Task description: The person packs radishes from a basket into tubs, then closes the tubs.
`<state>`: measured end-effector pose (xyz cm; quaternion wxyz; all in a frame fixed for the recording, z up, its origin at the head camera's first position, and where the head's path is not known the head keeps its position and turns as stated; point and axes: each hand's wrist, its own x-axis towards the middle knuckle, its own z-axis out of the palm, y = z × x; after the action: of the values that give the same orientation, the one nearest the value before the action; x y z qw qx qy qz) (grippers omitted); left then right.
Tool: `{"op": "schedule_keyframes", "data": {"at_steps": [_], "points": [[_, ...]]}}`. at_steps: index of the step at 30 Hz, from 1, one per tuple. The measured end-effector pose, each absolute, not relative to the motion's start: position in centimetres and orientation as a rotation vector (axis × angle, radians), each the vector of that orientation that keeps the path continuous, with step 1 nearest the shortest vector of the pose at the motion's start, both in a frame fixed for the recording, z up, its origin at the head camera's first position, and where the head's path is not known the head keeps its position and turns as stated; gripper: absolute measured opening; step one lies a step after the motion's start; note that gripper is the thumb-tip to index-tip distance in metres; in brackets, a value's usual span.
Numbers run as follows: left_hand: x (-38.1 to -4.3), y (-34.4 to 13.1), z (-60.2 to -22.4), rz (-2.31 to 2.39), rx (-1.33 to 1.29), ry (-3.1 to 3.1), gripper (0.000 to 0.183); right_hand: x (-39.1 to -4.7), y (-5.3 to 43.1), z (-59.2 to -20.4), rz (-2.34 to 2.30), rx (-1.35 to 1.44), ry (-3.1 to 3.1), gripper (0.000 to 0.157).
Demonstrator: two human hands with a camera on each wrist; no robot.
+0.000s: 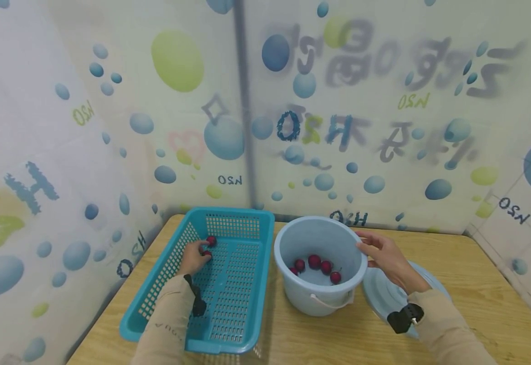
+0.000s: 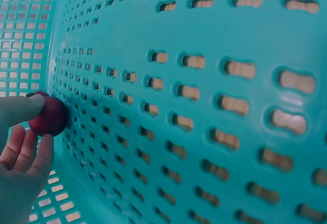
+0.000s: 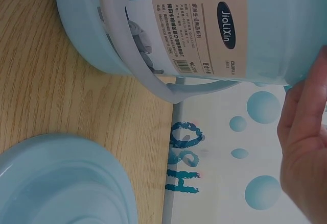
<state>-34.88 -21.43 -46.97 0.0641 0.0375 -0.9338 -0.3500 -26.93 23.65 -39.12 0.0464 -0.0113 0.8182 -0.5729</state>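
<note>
My left hand (image 1: pixel 194 259) reaches into a teal plastic basket (image 1: pixel 267 274) and pinches a dark red plum (image 2: pixel 53 118) between thumb and fingers, low against the perforated base. A second plum (image 1: pixel 211 240) lies just beyond it, mostly hidden in the left wrist view. To the right stands a light blue bucket (image 1: pixel 313 301), upright, with several plums (image 1: pixel 314 261) on its bottom. My right hand (image 1: pixel 390 261) holds the bucket's right rim, its fingers (image 3: pixel 306 106) against the outer wall; the thumb's contact is hidden in the right wrist view.
A round light blue lid (image 1: pixel 381 291) lies on the wooden table (image 1: pixel 480 284) right of the bucket, partly under my right forearm. The bucket's pale handle (image 3: pixel 153 83) hangs down its side. A patterned curtain (image 1: pixel 293 167) borders the table's back and left.
</note>
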Motion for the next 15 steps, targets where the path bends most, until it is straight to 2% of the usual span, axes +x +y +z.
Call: {"op": "schedule_keyframes", "data": {"at_steps": [15], "points": [[-34.98,-21.48,-47.13,-1.103,0.216,-2.881,0.028,-27.00,23.65,-39.14,-1.760,-0.027,2.484,0.052]]}}
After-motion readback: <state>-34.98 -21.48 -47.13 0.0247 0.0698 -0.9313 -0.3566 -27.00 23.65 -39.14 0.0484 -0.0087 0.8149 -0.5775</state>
